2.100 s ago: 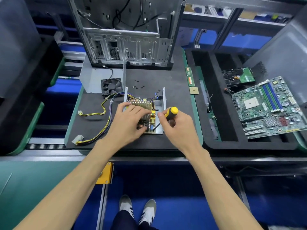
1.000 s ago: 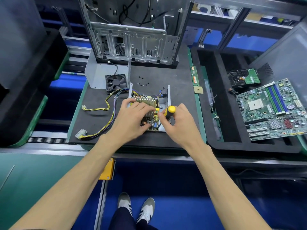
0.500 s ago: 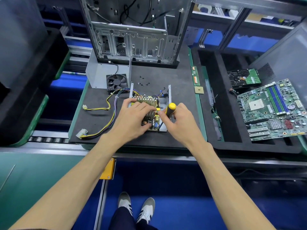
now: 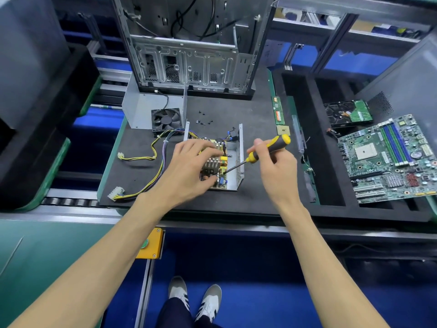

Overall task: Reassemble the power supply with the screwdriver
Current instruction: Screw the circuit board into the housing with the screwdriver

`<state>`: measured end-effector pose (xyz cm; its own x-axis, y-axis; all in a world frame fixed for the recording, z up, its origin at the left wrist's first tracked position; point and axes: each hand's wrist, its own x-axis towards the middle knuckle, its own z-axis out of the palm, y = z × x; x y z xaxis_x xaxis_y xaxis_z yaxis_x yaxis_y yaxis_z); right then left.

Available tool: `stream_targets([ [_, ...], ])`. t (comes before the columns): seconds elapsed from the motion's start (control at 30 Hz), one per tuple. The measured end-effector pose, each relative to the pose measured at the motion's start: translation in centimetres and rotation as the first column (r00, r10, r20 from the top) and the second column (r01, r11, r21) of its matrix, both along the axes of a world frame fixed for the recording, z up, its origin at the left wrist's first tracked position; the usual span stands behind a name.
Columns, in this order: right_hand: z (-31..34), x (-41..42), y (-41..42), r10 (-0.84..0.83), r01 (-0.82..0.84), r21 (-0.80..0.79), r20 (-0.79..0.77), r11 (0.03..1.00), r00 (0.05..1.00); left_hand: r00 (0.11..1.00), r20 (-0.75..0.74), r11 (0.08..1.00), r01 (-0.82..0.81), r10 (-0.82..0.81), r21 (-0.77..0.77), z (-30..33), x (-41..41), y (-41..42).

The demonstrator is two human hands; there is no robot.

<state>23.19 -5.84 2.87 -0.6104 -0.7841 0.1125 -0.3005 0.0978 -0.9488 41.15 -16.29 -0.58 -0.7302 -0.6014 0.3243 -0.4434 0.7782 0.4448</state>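
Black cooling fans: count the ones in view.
1: the square black cooling fan stands on the black foam mat, against the grey metal cover left of the open power supply. Others may be hidden.
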Motion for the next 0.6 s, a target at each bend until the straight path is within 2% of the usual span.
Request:
stream_targets([
  [0.2,1.1,-0.3,-0.5,-0.029,0.038,-0.081,0.112,0.996,0.993,0.998,-0.052,1.0,-0.02,0.019,-0.004,1.0,-0.9,0.7],
  [0.43,1.7,-0.4,-0.7,-0.03,0.047,-0.095,0.167,0.994,0.985,0.996,-0.093,0.999,-0.011,0.014,0.038,1.5,-1.4,0.5],
  [0.6,1.8,-0.5,-0.6,-0.004,0.018,-0.095,0.144,0.995,0.99,0.997,-0.076,0.999,-0.01,0.014,0.053,1.9,-1.7,0.3],
])
